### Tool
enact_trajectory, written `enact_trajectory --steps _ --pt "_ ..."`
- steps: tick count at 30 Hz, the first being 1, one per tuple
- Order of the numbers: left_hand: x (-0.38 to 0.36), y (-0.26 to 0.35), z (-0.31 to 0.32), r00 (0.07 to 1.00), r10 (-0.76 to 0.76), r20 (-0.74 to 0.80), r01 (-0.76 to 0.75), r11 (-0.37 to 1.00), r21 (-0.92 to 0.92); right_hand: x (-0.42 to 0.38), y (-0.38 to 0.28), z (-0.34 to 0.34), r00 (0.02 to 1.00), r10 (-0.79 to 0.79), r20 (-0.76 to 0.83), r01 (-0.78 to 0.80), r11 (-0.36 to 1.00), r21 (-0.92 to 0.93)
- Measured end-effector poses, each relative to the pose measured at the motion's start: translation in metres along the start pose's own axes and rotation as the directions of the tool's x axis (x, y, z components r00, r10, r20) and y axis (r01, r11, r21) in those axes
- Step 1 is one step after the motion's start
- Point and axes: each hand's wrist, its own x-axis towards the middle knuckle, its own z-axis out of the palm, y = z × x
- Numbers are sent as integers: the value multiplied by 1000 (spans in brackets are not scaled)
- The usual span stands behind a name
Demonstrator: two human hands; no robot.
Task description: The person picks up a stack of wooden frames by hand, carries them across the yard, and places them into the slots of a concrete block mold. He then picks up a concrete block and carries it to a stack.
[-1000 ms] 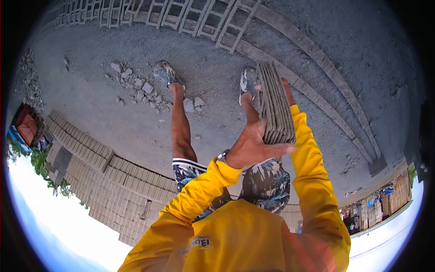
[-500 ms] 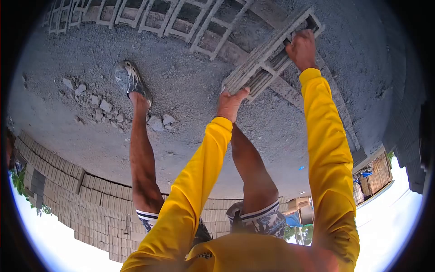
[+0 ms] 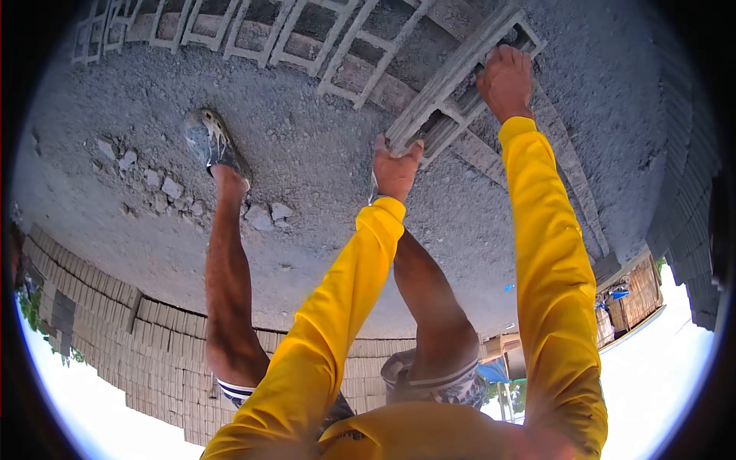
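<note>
A long, grey, mud-crusted brick mould [image 3: 452, 92] with open compartments lies slantwise before me, over planks on the ground. My left hand [image 3: 396, 169] grips its near end, thumb and fingers spread around the end bar. Farther along, my right hand [image 3: 506, 80] is closed over the long side near the far end, fingers curled inward and their tips hidden. Beside the mould, a row of similar ladder-like frames [image 3: 368, 46] stretches along the upper edge of the view.
Planks [image 3: 563, 146] run beneath and to the right of the mould. Broken lumps [image 3: 172, 188] are scattered near my mud-splashed left shoe [image 3: 211, 138]. Stacked bricks [image 3: 153, 337] form a long wall at the lower left; dark stacks [image 3: 682, 199] stand at the right.
The mould has tilted, showing its compartments more openly. My left hand has shifted slightly right along with its near end, and my right hand slightly left. The left leg appears farther left.
</note>
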Motion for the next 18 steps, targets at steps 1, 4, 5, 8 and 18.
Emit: enact_trajectory --steps 1,4,5,8,18 --pt "-5 5 2 997 66 -51 -62 995 75 -1 1 -3 1000 -16 19 15 1000 21" --pt "-19 11 -1 976 156 -152 -133 979 154 2 9 -23 1000 -13 2 13 994 104" --pt "-23 13 -11 978 142 -153 -116 978 171 -4 7 -36 999 29 -46 -22 989 144" --pt "-51 53 -53 994 47 -102 -18 964 264 -17 -32 -80 990 131 44 -137 895 425" --pt "-102 217 -195 991 41 128 -82 940 332 15 -226 -55 995 -68 75 24 881 472"
